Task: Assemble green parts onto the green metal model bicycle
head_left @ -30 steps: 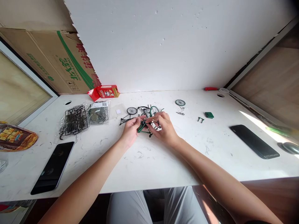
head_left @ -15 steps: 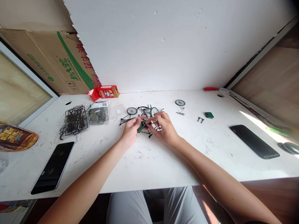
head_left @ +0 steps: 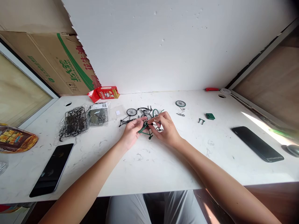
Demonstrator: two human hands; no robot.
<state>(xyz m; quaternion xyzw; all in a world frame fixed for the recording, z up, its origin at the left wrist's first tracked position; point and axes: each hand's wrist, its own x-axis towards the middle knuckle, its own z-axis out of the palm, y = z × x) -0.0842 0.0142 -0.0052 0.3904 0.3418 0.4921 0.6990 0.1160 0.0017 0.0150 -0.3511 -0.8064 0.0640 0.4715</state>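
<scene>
My left hand pinches a small green model bicycle frame between thumb and fingers, above the middle of the table. Close on its right side, my right hand has its fingers curled together at the frame, near a small dark part that is too tiny to make out. Just behind the hands lie black model bicycle parts with a black wheel. A green-rimmed wheel is partly covered by my right fingers.
Bagged black part frames lie left, beside a red box. A phone is front left. Right of the hands are another wheel, a green box-shaped part and a small green bracket. A black slab-like object lies far right.
The camera view has shifted slightly. Both hands stay at the green bicycle frame, with the right fingers moved a little around its upper part.
</scene>
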